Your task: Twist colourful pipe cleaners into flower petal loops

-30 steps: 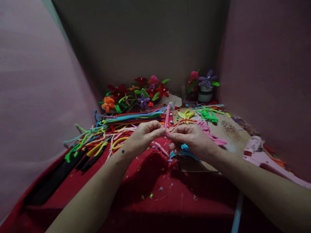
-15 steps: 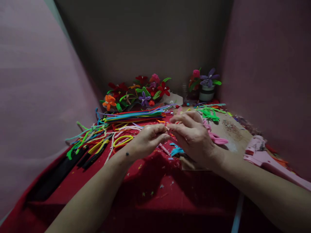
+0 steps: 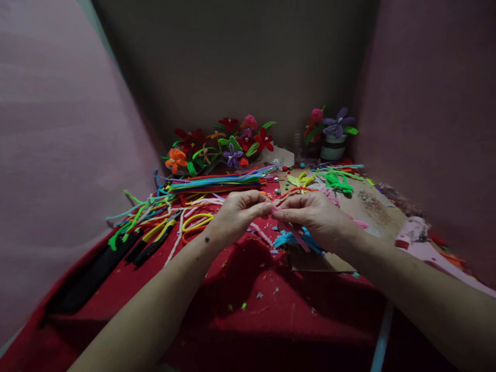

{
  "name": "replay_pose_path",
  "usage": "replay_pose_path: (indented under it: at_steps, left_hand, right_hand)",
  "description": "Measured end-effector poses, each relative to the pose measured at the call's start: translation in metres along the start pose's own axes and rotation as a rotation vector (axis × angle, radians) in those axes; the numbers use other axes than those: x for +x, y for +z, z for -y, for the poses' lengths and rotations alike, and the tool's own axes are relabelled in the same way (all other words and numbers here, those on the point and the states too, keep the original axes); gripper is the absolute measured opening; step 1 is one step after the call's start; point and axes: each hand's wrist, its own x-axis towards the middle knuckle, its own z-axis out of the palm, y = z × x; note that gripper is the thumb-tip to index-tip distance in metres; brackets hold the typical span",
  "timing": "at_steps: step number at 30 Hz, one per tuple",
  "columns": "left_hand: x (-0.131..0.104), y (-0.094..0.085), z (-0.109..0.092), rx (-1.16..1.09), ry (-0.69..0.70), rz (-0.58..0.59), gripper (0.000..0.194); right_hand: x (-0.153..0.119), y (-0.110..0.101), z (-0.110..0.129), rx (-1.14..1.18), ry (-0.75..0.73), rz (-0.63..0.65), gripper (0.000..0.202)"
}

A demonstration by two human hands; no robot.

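Note:
Between my two hands is a pink pipe cleaner (image 3: 297, 236), its tail slanting down to the right below the fingers. My left hand (image 3: 248, 206) pinches its upper end between thumb and forefinger. My right hand (image 3: 306, 212) closes on it just beside, the fingertips of both hands nearly meeting. Under the right hand lie blue pipe cleaner pieces (image 3: 287, 238) at the edge of a cardboard sheet (image 3: 325, 262). More pink fuzzy pieces (image 3: 329, 195) show partly behind the right hand.
Pliers (image 3: 155, 240) and a bundle of coloured pipe cleaners (image 3: 217, 182) lie left on the red cloth (image 3: 232, 299). Yellow (image 3: 302, 180) and green pieces (image 3: 336, 181) rest on the cardboard. A pink glue gun (image 3: 422, 245) is at right. Fuzzy flowers (image 3: 232, 155) and a small pot (image 3: 332, 147) stand behind.
My right hand's fingers, spread and raised before, have come down and closed on the pink pipe cleaner beside my left hand. The view has shifted slightly.

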Motion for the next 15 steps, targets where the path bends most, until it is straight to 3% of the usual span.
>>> replay_pose_path:
  at_steps: [6, 11, 15]
  left_hand:
    - [0.001, -0.006, -0.003, 0.085, 0.025, -0.019, 0.017]
    - [-0.002, 0.005, -0.001, -0.182, -0.126, 0.054, 0.021]
    - [-0.002, 0.013, 0.003, -0.342, -0.16, 0.034, 0.019]
  right_hand:
    - [0.0, 0.004, -0.001, -0.008, -0.029, -0.08, 0.024]
    - [-0.002, 0.007, 0.0, -0.07, -0.062, -0.134, 0.024]
    - [-0.003, 0.009, -0.001, -0.134, -0.084, -0.156, 0.021]
